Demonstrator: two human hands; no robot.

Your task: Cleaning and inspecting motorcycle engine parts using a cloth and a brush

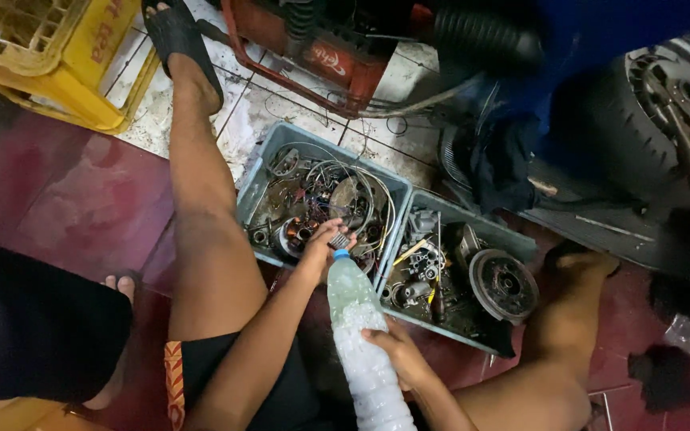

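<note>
My right hand grips the middle of a clear plastic bottle of cloudy liquid, held tilted between my knees. My left hand is at the bottle's blue neck ring, its fingers pinched on a small dark cap just above the mouth. Both hands hover over the near edge of two grey bins.
The left grey bin holds wires and metal parts; the right grey bin holds a rusty disc and small parts. A yellow crate sits at top left, a red frame at top. A motor wheel stands at right. Another person's foot is at left.
</note>
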